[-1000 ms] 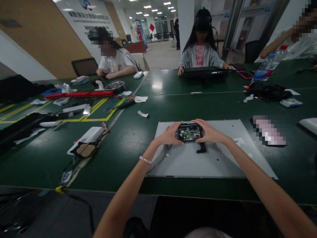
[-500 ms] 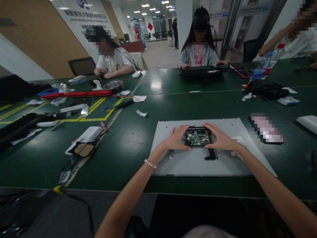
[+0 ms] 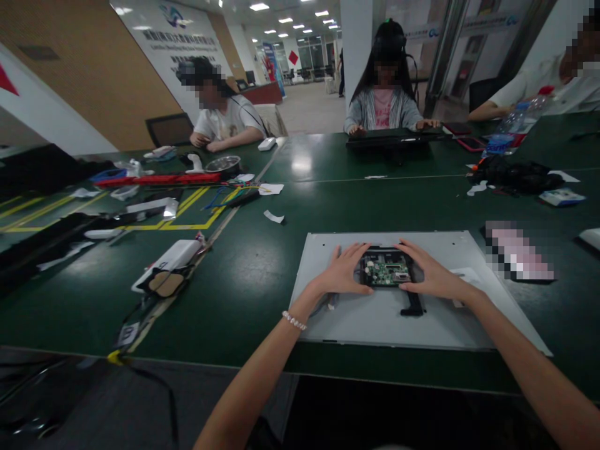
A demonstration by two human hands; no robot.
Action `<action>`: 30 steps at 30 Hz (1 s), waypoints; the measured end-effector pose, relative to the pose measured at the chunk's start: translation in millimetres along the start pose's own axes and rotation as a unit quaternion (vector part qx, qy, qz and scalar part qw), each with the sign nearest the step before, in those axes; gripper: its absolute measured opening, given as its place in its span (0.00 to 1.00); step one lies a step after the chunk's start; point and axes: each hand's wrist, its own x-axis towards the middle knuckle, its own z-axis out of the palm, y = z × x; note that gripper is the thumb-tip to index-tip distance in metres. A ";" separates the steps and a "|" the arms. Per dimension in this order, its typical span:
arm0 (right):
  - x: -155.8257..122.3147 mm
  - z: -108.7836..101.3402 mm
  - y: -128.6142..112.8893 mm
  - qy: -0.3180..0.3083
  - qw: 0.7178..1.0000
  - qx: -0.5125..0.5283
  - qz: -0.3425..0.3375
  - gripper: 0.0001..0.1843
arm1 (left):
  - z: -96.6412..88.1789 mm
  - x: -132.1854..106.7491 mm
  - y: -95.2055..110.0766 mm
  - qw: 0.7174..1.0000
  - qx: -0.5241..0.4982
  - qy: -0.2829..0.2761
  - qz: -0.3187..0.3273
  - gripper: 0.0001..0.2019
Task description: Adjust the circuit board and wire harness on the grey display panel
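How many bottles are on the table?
2: a blue-labelled bottle on the far right of the table, and a red-capped bottle partly behind it. Others may be hidden.

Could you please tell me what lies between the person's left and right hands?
In the head view, a black-framed circuit board lies between the left hand and right hand.

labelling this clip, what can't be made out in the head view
Circuit board, head view: its side edges are covered by the left hand and right hand; its underside faces away, so contact with the grey panel is unclear.
Pink thing, head view: masked by pixel blocks.
White thing, head view: cut off by the right edge.
Wall sign, head view: smaller lettering too blurred to read.
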 end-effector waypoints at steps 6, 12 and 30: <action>-9.8 -2.7 6.9 -0.008 1.000 -0.023 -0.006 0.47 | 1.6 -0.2 -2.4 0.999 -0.008 -0.017 0.040 0.60; -12.4 -3.6 4.9 -0.006 0.999 -0.034 -0.006 0.46 | -45.3 -2.3 -44.1 0.993 0.068 0.099 -0.015 0.37; -12.9 -3.0 5.8 -0.006 1.000 -0.021 -0.015 0.52 | -143.9 -12.1 -147.2 0.849 0.358 0.124 -0.368 0.18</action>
